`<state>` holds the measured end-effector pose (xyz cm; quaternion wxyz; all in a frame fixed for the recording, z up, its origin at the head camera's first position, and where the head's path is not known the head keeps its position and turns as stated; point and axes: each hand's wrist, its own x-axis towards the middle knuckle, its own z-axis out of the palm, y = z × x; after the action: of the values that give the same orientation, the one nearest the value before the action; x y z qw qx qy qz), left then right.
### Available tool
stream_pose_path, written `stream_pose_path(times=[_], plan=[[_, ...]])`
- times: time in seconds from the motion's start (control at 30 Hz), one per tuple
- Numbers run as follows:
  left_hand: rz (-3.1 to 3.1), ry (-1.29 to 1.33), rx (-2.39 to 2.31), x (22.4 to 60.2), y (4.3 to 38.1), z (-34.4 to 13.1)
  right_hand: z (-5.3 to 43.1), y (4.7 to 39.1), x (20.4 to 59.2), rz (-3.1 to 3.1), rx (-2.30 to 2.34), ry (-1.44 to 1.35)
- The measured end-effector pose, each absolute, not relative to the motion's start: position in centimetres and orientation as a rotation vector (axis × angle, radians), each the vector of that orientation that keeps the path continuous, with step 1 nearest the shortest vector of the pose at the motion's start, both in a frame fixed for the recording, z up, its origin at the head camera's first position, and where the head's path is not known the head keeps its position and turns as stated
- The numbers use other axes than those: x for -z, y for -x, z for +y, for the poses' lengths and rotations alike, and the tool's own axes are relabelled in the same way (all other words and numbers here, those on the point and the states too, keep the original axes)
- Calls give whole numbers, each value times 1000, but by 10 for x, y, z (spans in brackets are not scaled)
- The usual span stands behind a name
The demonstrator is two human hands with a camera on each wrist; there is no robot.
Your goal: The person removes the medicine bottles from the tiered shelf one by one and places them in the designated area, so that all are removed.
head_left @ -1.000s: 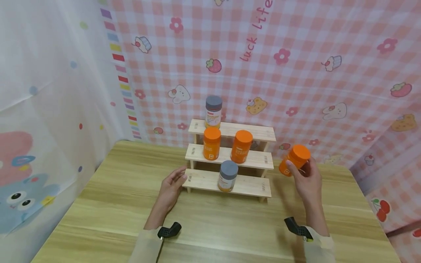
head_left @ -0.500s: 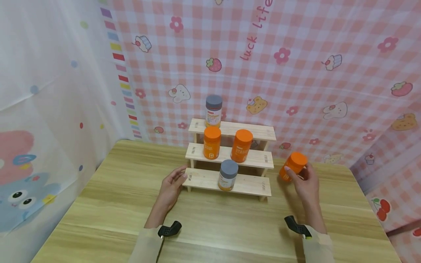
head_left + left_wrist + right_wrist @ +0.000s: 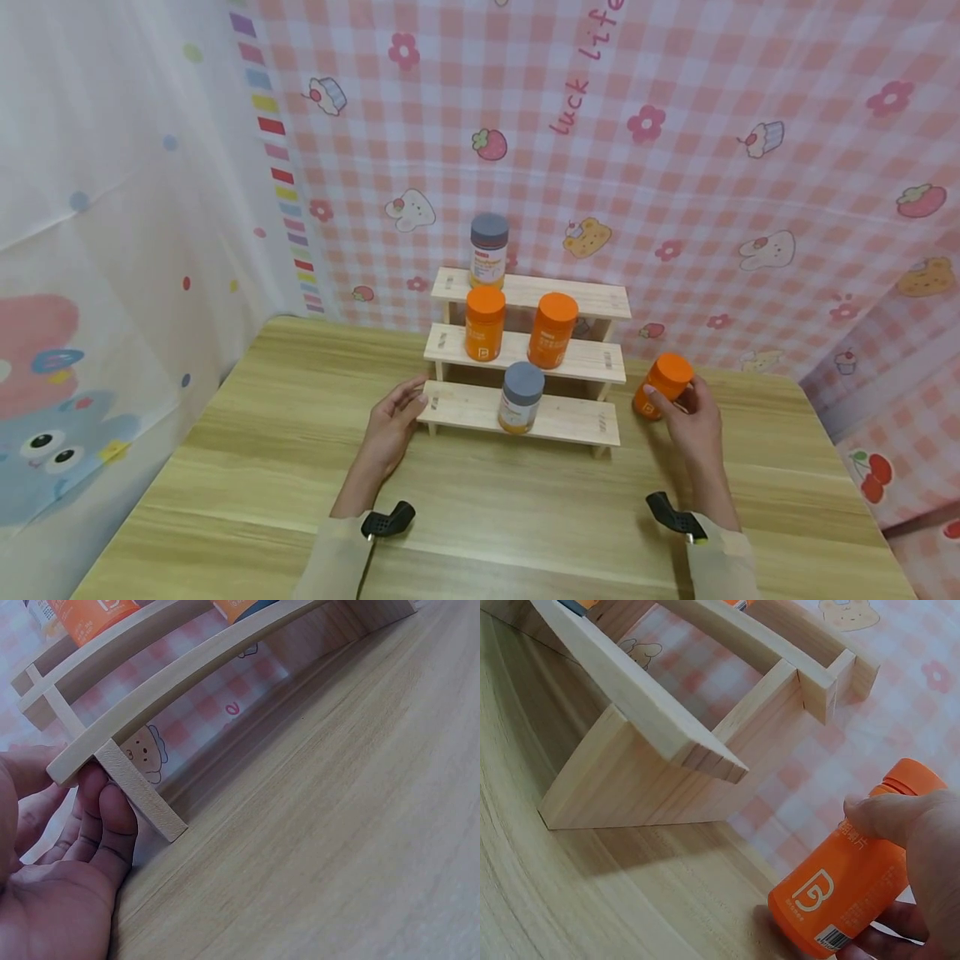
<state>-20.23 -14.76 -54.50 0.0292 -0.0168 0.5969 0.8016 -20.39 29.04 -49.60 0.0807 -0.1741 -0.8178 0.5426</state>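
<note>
In the head view, a three-tier wooden display stand point(image 3: 570, 419) stands mid-table. My left hand point(image 3: 392, 427) grips the left end of its lowest tier; in the left wrist view the fingers point(image 3: 116, 814) are curled beneath the board by the leg. To the right of the stand, my right hand point(image 3: 696, 425) holds an orange pill bottle point(image 3: 648, 404), tilted and low over the table. The right wrist view shows the thumb across that bottle point(image 3: 840, 885), its white logo facing the camera.
Two orange bottles point(image 3: 483, 329) stand on the middle tier. One grey-capped bottle point(image 3: 489, 260) is on the top tier at left, another grey-capped bottle point(image 3: 519, 404) on the lowest. A pink checked cloth point(image 3: 712, 192) hangs behind the wooden table point(image 3: 510, 517).
My right hand has lowered the orange bottle towards the table, shifting slightly left and nearer to me. The left hand has kept its place on the stand.
</note>
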Motion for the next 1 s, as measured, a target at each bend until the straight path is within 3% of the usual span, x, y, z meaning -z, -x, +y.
stream_pose_path(times=[1.0], plan=[[1826,71,-2478,544,203,-147,296,206,501,-2508,-1638,424]])
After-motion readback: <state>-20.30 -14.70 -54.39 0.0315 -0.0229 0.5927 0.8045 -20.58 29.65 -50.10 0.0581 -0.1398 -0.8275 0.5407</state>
